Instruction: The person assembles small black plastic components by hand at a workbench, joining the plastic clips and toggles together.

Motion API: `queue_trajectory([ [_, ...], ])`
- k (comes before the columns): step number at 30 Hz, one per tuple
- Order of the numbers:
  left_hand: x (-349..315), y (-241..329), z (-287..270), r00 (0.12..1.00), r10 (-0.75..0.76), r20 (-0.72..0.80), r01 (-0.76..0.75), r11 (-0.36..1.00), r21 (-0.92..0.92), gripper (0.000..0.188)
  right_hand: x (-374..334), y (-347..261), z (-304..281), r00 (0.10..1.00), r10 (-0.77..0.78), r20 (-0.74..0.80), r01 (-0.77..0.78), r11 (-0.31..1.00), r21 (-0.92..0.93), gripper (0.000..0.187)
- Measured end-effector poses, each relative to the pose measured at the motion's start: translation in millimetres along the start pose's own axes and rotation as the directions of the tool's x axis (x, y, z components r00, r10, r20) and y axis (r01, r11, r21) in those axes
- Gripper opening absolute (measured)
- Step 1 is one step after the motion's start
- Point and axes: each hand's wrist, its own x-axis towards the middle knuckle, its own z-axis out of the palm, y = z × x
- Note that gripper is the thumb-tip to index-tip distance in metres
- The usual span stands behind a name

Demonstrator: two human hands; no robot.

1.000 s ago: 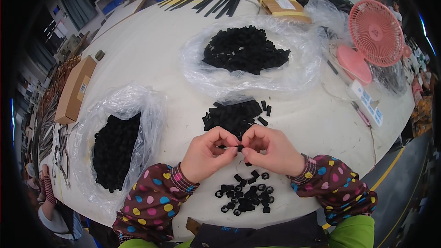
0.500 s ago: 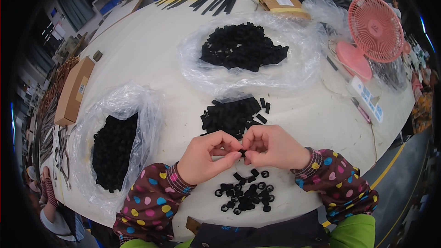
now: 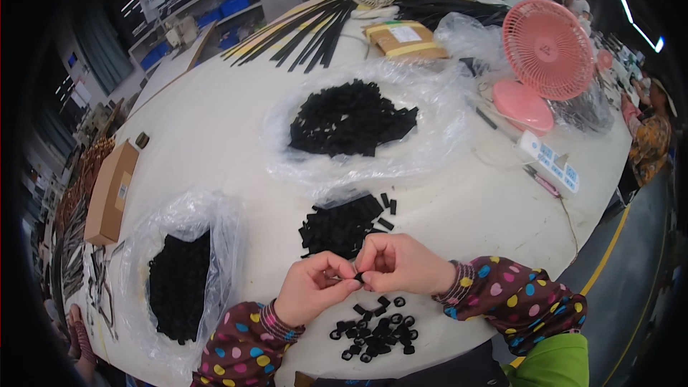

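My left hand (image 3: 309, 292) and my right hand (image 3: 403, 264) meet in front of me, thumbs and fingertips pinched on one small black piece (image 3: 360, 277). Fingers cover most of it, so its exact shape is hard to see. Just beyond my hands lies a heap of short, flat black strips (image 3: 340, 228), a few of them loose at its right side. Nearer to me, below my hands, small black loops (image 3: 376, 335) are scattered on the white table (image 3: 444, 208); several show a round opening.
On the left, a clear plastic bag (image 3: 228, 251) is filled with small black pieces (image 3: 175, 294). A wider open bag (image 3: 448, 140) farther back holds black strips (image 3: 351, 118). Around them are a cardboard box (image 3: 111, 197), a pink fan (image 3: 548, 50), a power strip (image 3: 548, 161) and long black strips (image 3: 308, 32).
The view has tilted up, so the table's things appear lower and more of the room shows behind. Both hands stay pinched together on the small black piece.
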Motion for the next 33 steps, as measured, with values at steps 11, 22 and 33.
queue_trajectory([
  [11,-3,-4,21,0.907,0.321,-0.273,-0.165,0.867,0.471,0.016,-3,8,27,0.835,-0.538,-0.114,0.301,0.619,-0.725,0.018],
  [22,2,4,9,0.989,0.025,-0.148,-0.020,0.999,0.040,0.013,-1,10,15,0.937,-0.194,-0.292,0.103,0.949,-0.298,0.014],
  [33,3,-1,12,0.860,0.479,-0.177,-0.203,0.638,0.743,0.021,-6,5,31,0.941,-0.249,-0.231,0.093,0.843,-0.531,0.014],
])
